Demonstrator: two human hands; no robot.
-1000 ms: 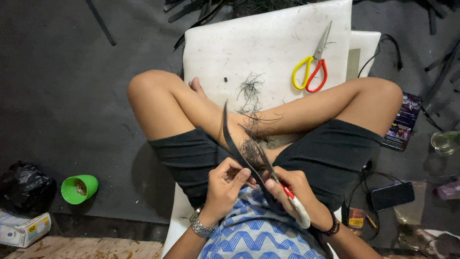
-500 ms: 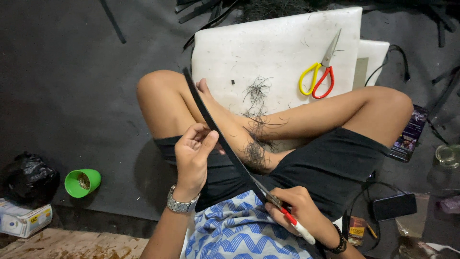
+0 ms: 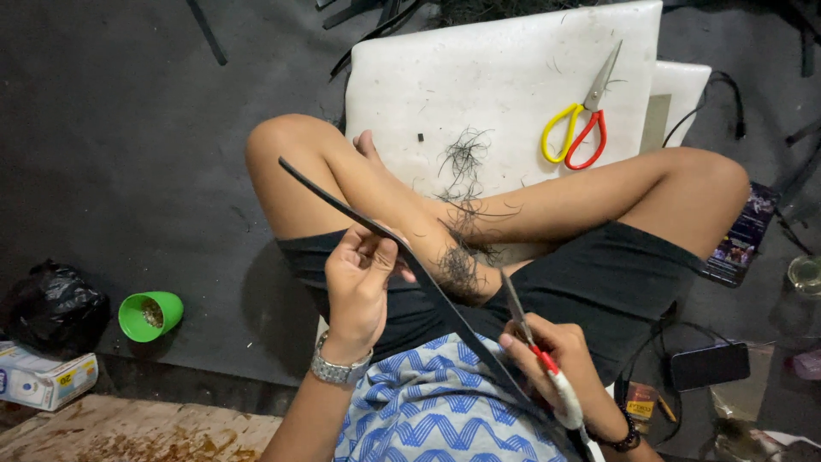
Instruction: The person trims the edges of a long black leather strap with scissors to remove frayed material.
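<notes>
I sit cross-legged on the floor. My left hand (image 3: 359,278) pinches a long thin black strip (image 3: 329,195) that runs diagonally from upper left down across my lap. My right hand (image 3: 556,355) grips a knife (image 3: 534,346) with a red and white handle, its blade pointing up beside the strip's lower part. Dark shavings (image 3: 466,158) lie on my shin and on the white board (image 3: 479,77) in front of my legs. Yellow and red scissors (image 3: 581,128) rest on that board.
A green cup (image 3: 150,315) stands on the dark floor at left, near a black bag (image 3: 51,304) and a small box (image 3: 43,376). A phone (image 3: 708,365), cables and a glass (image 3: 804,274) lie at right. Wood planking (image 3: 128,432) shows at bottom left.
My left hand moved from close beside my right hand up and left along the strip. The strip swung from pointing up to slanting far left. The knife hand shifted lower right.
</notes>
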